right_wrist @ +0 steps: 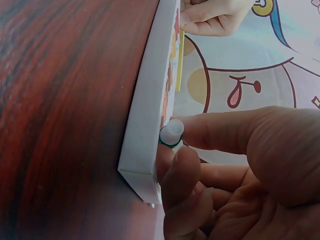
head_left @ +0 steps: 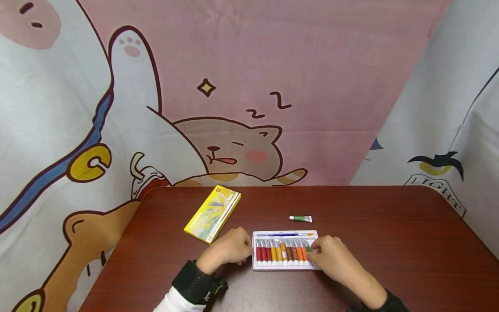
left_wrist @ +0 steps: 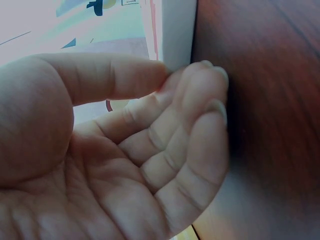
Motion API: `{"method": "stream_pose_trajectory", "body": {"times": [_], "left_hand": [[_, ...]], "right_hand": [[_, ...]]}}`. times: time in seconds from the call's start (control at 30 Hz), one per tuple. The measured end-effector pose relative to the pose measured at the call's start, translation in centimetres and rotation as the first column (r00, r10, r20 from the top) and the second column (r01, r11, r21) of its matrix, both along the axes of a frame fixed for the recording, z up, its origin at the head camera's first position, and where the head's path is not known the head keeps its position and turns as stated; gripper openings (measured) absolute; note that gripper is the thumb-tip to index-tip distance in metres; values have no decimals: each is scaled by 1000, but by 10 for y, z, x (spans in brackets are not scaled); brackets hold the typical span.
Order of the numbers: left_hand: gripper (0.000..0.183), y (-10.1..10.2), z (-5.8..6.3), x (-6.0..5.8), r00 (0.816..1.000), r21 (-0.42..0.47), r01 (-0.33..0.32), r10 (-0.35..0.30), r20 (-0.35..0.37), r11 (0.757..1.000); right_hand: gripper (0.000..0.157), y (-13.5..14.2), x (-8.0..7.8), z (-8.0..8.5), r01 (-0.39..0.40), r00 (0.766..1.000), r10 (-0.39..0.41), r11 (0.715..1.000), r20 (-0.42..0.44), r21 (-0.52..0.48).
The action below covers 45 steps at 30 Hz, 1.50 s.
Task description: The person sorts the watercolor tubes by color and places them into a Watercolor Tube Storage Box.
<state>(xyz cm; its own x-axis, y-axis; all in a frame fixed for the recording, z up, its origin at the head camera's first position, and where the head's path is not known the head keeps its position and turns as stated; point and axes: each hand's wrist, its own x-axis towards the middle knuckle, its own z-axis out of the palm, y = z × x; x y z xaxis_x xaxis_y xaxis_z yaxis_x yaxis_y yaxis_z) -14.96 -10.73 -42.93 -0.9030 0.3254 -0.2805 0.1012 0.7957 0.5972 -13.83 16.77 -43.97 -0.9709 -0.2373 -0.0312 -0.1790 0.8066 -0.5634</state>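
Note:
A white tray (head_left: 286,268) of paint tubes lies on the table, red through yellow and brown to orange from left to right. My right hand (head_left: 334,255) is over the tray's right end, pinching a green paint tube (right_wrist: 172,132) between thumb and fingers; its white cap faces the right wrist camera. At the left end, my left hand (head_left: 232,245) has its thumb and curled fingers at the tray's edge, and they appear to pinch it. A blue paintbrush (head_left: 280,235) lies in the tray's top slot. Behind the tray rests another green tube (head_left: 301,219).
A yellow paint box (head_left: 213,213) lies at an angle, left of and behind the tray. The dark red wooden table (head_left: 390,225) ends at a printed cloth (head_left: 319,86) with cartoon animals.

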Motion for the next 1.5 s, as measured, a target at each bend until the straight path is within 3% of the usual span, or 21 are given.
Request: {"method": "stream_pose_trajectory", "body": {"times": [0.27,0.5,1.0,1.5], "left_hand": [[23,0,0,0,1000,-1,-7,7,1,1000],[24,1,-1,0,1000,-7,-4,4,-7,1000],[24,0,0,0,1000,-5,-7,7,3,1000],[24,1,1,1,1000,-10,-7,7,2,1000]], "right_hand": [[9,0,0,1,-5,1000,5,1000,-15,8],[31,7,3,7,-40,999,40,999,34,-4],[31,13,0,1,-101,992,103,995,76,-21],[31,11,-1,-1,-77,993,79,997,92,-17]]}}
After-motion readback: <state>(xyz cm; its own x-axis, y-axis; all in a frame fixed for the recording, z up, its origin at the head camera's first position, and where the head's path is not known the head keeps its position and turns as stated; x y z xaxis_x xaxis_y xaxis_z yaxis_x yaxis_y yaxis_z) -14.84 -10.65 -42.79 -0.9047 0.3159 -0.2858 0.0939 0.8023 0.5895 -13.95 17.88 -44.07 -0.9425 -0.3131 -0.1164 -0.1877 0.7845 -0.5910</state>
